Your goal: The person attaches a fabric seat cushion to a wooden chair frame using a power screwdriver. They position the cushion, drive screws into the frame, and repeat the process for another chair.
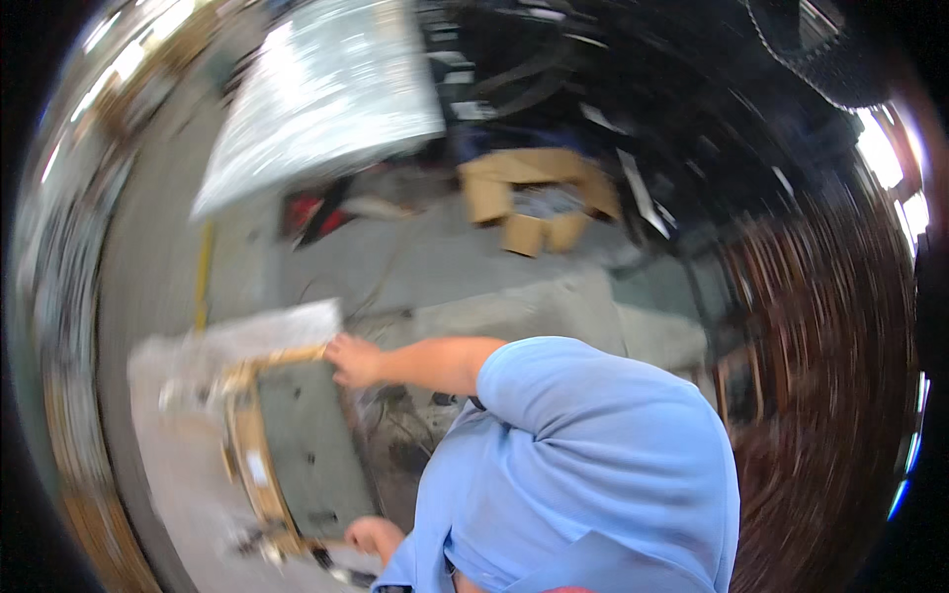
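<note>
A grey-green panel [306, 445] with a light wooden frame and several small dark spots lies at the lower left. My right hand [354, 361] grips its far corner, fingers bent over the edge. At the near corner, my left hand [371, 534] is closed against the panel's edge; its fingertips are hidden. Beneath the panel is a pale, whitish work surface [173, 465]. Beside the near end of the frame are small metal and dark parts [262, 542], too blurred to name. My light blue sleeve and shirt fill the lower middle.
Farther off, an open cardboard box [486, 198] holds something clear and shiny. A large plastic-wrapped slab [331, 89] stands at the upper left, with red and dark items [314, 215] below it. A yellow strip [205, 277] runs beside the work surface. Brown stacked pieces [811, 376] line the right, blurred.
</note>
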`<act>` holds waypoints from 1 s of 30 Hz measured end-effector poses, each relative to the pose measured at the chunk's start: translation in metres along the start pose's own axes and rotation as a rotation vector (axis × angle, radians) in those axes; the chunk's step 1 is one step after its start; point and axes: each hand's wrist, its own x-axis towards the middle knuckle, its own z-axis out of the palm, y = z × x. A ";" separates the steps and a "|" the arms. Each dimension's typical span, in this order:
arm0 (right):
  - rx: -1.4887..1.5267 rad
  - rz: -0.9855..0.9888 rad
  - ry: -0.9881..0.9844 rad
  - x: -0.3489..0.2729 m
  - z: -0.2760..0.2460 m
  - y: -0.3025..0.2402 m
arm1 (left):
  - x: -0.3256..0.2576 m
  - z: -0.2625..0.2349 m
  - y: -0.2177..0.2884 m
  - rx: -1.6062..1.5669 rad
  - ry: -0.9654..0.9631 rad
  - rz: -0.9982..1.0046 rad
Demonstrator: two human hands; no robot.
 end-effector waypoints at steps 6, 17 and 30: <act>0.108 0.704 0.237 -0.308 -0.033 0.099 | -0.126 0.035 -0.001 -0.251 -0.419 0.832; 0.204 1.851 0.376 -0.866 -0.019 0.014 | -0.391 -0.046 -0.075 -0.248 -1.323 1.419; -0.074 1.634 0.247 -1.334 -0.041 0.121 | -0.410 -0.114 -0.286 0.186 -1.613 0.565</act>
